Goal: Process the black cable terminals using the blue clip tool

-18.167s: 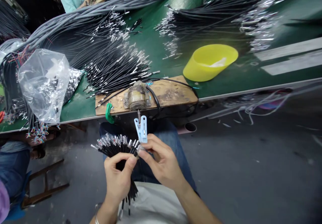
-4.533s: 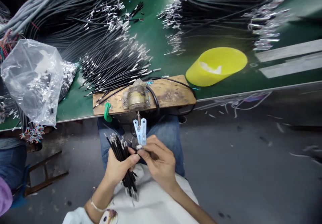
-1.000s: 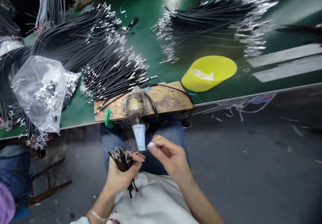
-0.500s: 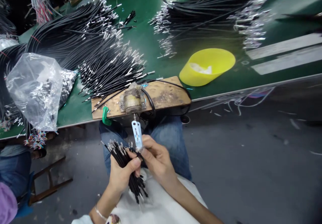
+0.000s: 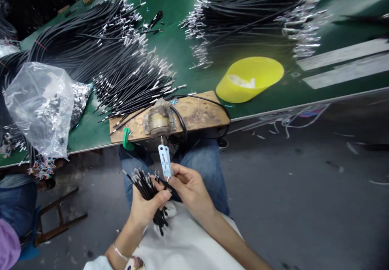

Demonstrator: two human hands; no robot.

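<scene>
A bundle of short black cables with silvery ends is gripped in my left hand, its fingers wrapped round the middle and the thumb lying across. My right hand is closed in a pinch just below a light-blue clothespin. Between its thumb and fingers is the end of a cable, mostly hidden by the fingertips. The clothespin hangs on the shaft of a small, dirty motor, which is fixed to a wooden board at the table's edge.
Piles of black cables cover the green table on the left, with another pile at the back right. A clear plastic bag, a green clamp and a yellow container stand near the edge. Another person's leg shows at left.
The lower ends of the cable bundle have swung slightly up and left. My right hand stays at the clothespin's tip, its pinch shifted only a little. The view has moved slightly.
</scene>
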